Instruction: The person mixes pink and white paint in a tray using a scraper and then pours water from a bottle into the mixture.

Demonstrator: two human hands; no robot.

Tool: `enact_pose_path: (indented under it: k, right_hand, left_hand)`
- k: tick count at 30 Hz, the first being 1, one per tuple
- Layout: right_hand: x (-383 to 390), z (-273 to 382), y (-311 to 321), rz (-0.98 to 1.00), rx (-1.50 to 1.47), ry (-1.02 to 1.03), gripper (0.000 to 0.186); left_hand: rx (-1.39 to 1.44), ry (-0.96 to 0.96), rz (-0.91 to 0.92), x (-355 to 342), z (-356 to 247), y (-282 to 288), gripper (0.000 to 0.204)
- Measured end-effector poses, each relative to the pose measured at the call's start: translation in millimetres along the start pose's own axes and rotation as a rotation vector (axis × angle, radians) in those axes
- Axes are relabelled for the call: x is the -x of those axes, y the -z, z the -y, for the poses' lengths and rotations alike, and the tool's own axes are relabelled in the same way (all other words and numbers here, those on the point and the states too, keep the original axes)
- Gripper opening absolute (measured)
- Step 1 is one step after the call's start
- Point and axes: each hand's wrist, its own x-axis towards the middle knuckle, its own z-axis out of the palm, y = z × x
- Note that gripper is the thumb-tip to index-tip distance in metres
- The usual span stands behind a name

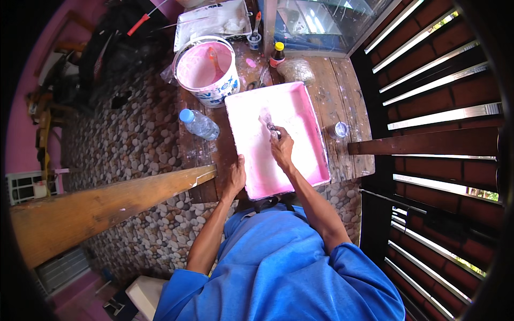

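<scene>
A rectangular paint tray [316,150] with pale pink paint lies on the wooden table in front of me. My right hand [282,143] is closed round a small paint-smeared tool [269,120], apparently a brush, its tip in the paint near the middle of the tray. My left hand [235,175] grips the tray's left edge. Just left of the tray stands a clear plastic bottle with a blue cap [199,124]. Behind that is a white bucket [211,91] with pink paint inside and an orange-handled tool [213,59]. A small cup [339,129] stands right of the tray.
The table [342,96] also holds a white tray [209,27], a brush in a cup [254,40], a yellow-capped bottle [278,53] and scissors. A glass case [321,27] stands behind. Wooden beams [107,206] flank me at left and right [412,140]; a slatted wall is at right.
</scene>
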Motion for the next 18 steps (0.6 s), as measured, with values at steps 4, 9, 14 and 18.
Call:
enact_pose_path:
  k: [4,9,14,18]
  right_hand:
    - [-1,6,-20,0.119,-0.069,-0.016,0.026]
    - [1,7,-34,0.107,0.001,-0.017,0.027]
    - [8,15,-27,0.093,-0.098,-0.119,0.028]
    - [9,11,-20,0.192,-0.21,-0.123,0.029]
  left_hand:
    - [-0.008,0.032,0.026,-6,4,8,0.067]
    - [0.006,0.027,0.022,-9,15,7,0.068]
    - [0.091,-0.102,-0.057,-4,18,-4,0.067]
    - [0.131,-0.073,0.003,-8,24,-12,0.066]
